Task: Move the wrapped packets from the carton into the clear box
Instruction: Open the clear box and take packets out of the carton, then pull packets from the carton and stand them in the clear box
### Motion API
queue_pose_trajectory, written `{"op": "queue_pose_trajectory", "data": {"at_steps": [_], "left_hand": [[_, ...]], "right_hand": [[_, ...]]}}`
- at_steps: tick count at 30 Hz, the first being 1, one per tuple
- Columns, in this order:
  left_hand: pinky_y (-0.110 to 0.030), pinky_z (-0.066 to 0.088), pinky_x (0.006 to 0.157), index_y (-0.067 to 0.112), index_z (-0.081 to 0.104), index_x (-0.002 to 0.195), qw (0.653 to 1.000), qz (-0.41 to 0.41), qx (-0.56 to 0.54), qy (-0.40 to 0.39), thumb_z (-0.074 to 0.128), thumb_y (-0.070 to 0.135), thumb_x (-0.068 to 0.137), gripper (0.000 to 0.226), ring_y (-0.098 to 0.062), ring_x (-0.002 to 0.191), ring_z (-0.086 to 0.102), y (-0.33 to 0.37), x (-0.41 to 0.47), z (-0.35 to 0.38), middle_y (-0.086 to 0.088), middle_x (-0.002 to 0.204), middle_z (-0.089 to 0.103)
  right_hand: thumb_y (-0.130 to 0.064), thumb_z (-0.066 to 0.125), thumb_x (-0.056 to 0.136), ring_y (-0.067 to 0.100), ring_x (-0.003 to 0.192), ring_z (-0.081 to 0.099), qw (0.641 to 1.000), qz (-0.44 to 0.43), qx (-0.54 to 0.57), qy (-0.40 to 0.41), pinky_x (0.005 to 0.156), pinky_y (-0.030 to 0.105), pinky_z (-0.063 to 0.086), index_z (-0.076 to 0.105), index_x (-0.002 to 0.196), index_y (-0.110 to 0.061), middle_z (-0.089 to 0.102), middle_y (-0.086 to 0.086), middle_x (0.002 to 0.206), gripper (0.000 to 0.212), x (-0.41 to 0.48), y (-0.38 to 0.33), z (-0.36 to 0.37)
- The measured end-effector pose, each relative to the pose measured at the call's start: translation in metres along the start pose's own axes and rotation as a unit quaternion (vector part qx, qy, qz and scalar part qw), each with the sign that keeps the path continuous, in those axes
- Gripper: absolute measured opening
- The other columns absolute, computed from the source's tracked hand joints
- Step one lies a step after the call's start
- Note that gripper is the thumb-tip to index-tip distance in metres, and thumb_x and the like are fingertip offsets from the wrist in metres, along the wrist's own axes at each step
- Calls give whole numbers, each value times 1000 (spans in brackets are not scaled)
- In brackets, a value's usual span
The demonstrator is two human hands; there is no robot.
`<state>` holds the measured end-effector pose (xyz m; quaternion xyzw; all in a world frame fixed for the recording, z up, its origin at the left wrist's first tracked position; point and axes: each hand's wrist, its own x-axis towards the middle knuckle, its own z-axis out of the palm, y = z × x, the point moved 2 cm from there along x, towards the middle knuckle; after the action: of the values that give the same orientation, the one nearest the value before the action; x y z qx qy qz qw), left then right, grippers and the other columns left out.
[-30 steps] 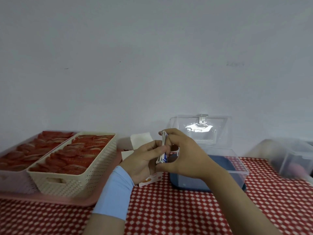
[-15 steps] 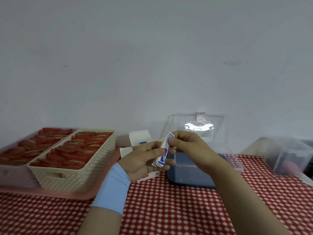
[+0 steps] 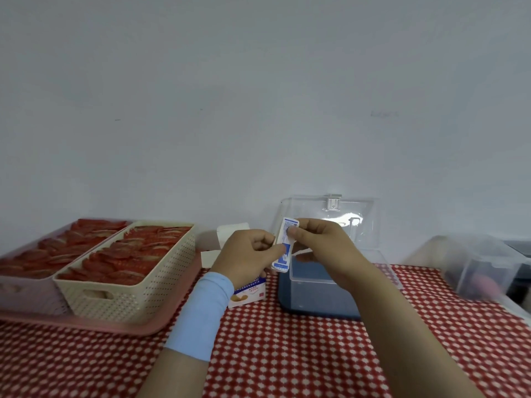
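Observation:
Both hands hold a small stack of white and blue wrapped packets (image 3: 284, 245) upright above the table. My left hand (image 3: 247, 254), with a light blue wristband, pinches the stack's lower left side. My right hand (image 3: 321, 248) pinches its upper end with thumb and fingers. The white carton (image 3: 248, 293) with open flaps stands behind and below my left hand, mostly hidden. The clear box (image 3: 321, 294) with a dark blue base sits just right of the packets, its lid (image 3: 330, 216) tipped open against the wall.
A pink tray (image 3: 120, 326) on the left carries a cream perforated basket (image 3: 129, 294) and a pale basket (image 3: 26, 294), both full of red packets. A blurred clear container (image 3: 482, 265) stands at the right. Red checked cloth (image 3: 287, 354) covers the table.
The packets have turned from edge-on to face the camera. Both hands shifted slightly while keeping hold, and the view dipped a little.

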<state>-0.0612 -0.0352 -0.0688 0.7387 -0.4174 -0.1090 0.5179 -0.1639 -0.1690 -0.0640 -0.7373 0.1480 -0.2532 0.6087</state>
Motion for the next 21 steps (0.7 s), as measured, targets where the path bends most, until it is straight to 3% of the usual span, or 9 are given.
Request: {"op": "queue_pose_trajectory", "data": {"at_steps": [3, 7, 11, 14, 16, 18, 21], "left_hand": [[-16, 49, 51, 16, 73, 89, 1000, 14, -1, 10, 69, 22, 91, 7, -4, 52, 65, -1, 0, -2, 5, 75, 76], [-18, 52, 56, 15, 72, 87, 999, 20, 36, 23, 67, 26, 93, 14, -4, 54, 66, -3, -3, 6, 5, 75, 75], [-28, 50, 70, 17, 70, 77, 988, 28, 151, -8, 59, 37, 96, 29, -7, 63, 59, -8, -2, 9, 6, 70, 67], [-31, 47, 95, 25, 73, 103, 969, 35, 244, 16, 57, 40, 94, 23, -12, 102, 57, -15, 5, 0, 4, 108, 67], [-32, 36, 107, 30, 58, 129, 932, 39, 360, 2, 64, 35, 87, 42, -16, 125, 40, -24, 11, -3, 5, 132, 53], [-35, 30, 112, 29, 38, 145, 899, 20, 436, -36, 68, 28, 83, 69, -21, 134, 30, -36, 16, -2, 3, 145, 39], [-36, 33, 112, 24, 31, 149, 887, 18, 458, -54, 68, 16, 86, 74, -23, 137, 28, -47, 23, 3, -1, 149, 37]], "right_hand": [[-22, 65, 96, 21, 82, 71, 998, 36, 27, -39, 82, 36, 58, 75, 105, -7, 76, 13, 95, 20, -2, 3, 0], [-19, 65, 96, 22, 78, 71, 999, 42, 10, -11, 83, 40, 61, 76, 100, -4, 76, 14, 89, 18, -3, 3, 3], [-16, 66, 95, 25, 80, 75, 997, 47, -61, 12, 74, 36, 63, 76, 93, -3, 77, 13, 86, 16, -4, 2, -1], [-15, 64, 96, 14, 69, 74, 994, 47, -86, 50, 61, 24, 59, 74, 90, -3, 76, 10, 83, 16, -5, -2, -14], [-14, 64, 96, 11, 63, 71, 991, 44, -89, 85, 56, 20, 56, 73, 90, -1, 76, 11, 80, 17, -4, -4, -23], [-13, 63, 96, 11, 62, 69, 988, 36, -101, 111, 58, 23, 57, 74, 87, -3, 76, 10, 79, 17, -1, -5, -29], [-16, 62, 96, 15, 67, 70, 982, 22, -134, 134, 66, 32, 58, 73, 78, -14, 75, 5, 77, 21, 3, -5, -31]]}}
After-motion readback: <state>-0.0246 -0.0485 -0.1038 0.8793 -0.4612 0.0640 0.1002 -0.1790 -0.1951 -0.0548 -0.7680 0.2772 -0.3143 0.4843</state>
